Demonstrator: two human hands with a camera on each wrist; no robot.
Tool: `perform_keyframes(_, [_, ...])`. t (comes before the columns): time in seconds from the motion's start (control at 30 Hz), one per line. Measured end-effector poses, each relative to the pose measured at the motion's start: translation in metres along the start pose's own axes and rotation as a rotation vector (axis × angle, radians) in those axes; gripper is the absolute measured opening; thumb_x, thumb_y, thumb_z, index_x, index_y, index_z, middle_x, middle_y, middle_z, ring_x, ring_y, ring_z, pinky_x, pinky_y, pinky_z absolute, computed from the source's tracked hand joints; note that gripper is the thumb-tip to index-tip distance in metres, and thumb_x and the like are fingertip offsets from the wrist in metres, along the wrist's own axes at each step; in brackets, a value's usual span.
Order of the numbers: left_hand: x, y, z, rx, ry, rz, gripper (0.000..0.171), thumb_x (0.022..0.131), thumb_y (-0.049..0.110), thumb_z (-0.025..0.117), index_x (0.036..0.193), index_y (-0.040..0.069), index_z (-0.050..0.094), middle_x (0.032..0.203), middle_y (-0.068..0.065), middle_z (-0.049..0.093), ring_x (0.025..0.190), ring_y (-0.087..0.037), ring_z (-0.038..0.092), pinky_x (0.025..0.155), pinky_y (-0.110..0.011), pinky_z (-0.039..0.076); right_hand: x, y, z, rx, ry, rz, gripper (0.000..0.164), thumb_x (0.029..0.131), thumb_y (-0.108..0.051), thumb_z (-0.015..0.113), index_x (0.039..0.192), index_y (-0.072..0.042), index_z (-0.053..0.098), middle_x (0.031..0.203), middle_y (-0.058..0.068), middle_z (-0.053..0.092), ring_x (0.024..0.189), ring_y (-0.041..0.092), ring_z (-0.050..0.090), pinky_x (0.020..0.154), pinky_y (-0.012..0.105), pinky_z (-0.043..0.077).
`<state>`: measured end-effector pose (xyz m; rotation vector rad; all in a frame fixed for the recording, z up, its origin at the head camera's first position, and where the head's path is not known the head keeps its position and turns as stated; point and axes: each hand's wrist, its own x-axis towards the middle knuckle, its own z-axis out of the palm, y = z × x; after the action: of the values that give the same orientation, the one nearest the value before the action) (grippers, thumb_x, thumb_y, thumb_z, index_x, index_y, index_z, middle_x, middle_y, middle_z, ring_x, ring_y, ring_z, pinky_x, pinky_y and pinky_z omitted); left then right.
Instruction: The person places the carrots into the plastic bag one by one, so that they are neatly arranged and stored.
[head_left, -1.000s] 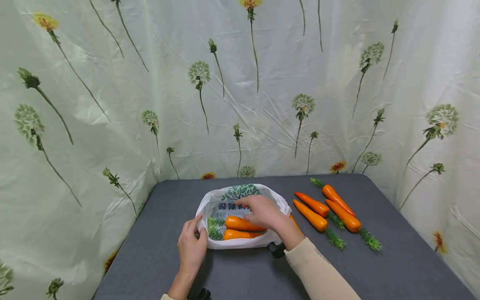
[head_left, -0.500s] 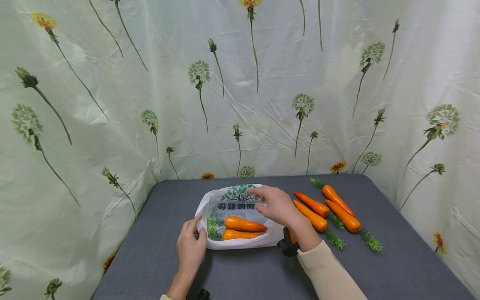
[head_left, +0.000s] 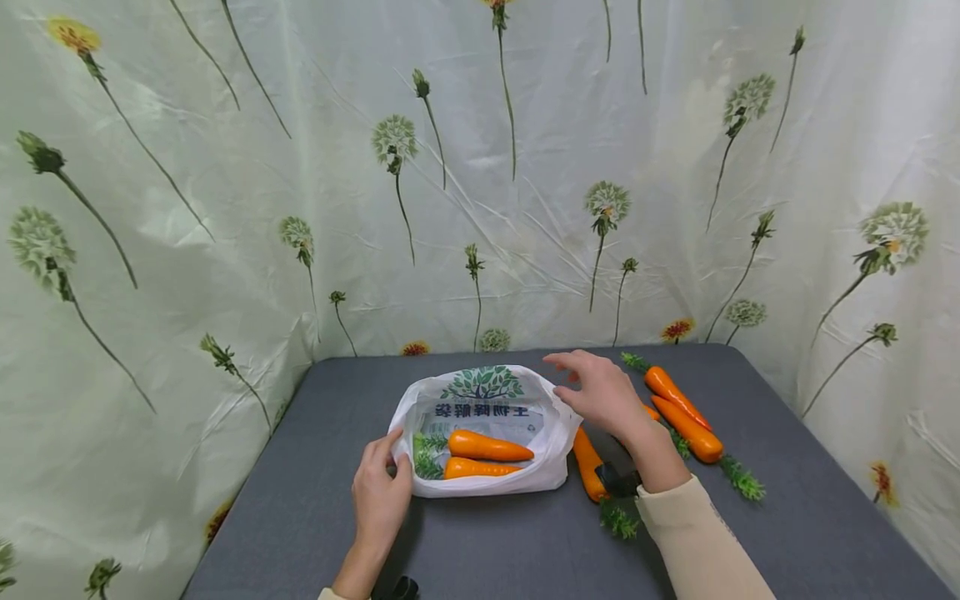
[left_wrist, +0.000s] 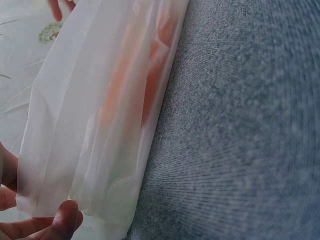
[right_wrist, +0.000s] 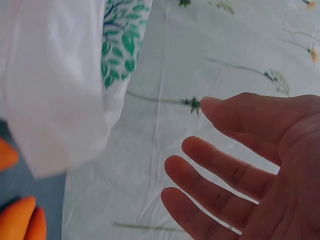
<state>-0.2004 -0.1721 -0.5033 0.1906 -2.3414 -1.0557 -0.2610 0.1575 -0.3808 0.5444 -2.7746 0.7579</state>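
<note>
A white plastic bag with a green tree print lies on its base with its mouth open towards me. Two orange carrots with leafy green tops rest inside. My left hand holds the bag's left rim; in the left wrist view its thumb lies against the thin plastic. My right hand is raised just right of the bag, fingers spread and holding nothing, as the right wrist view shows. Below its wrist another carrot lies beside the bag, partly covered by the wrist strap.
More carrots lie on the right side of the dark grey table, some hidden behind my right hand and forearm. A flower-printed curtain hangs behind the table and along its sides.
My right hand has moved out of the bag's mouth to the right, over towards the loose carrots. The left hand stays on the bag's rim, and the two carrots inside lie as before.
</note>
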Motion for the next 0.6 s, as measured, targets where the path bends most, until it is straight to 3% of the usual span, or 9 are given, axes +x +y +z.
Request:
perform_keyframes(0.23, [-0.001, 0.002, 0.0, -0.01, 0.003, 0.019, 0.038, 0.094, 0.009, 0.066, 0.132, 0.005, 0.065, 0.12, -0.012, 0.061, 0.089, -0.026, 0.06, 0.079, -0.046, 0.056, -0.004, 0.028, -0.014, 0.0, 0.042, 0.037, 0.045, 0.09, -0.018, 0.076, 0.134, -0.021, 0.066, 0.122, 0.005, 0.066, 0.098, 0.024, 0.064, 0.071, 0.04, 0.052])
perform_keyframes(0.6, [-0.002, 0.001, 0.0, 0.002, 0.023, 0.045, 0.038, 0.093, 0.007, 0.066, 0.131, 0.005, 0.066, 0.119, -0.012, 0.062, 0.086, -0.024, 0.06, 0.076, -0.044, 0.054, -0.011, 0.077, -0.024, -0.032, -0.004, 0.138, 0.045, 0.092, -0.017, 0.072, 0.136, -0.019, 0.064, 0.127, 0.012, 0.064, 0.103, 0.031, 0.064, 0.07, 0.047, 0.053])
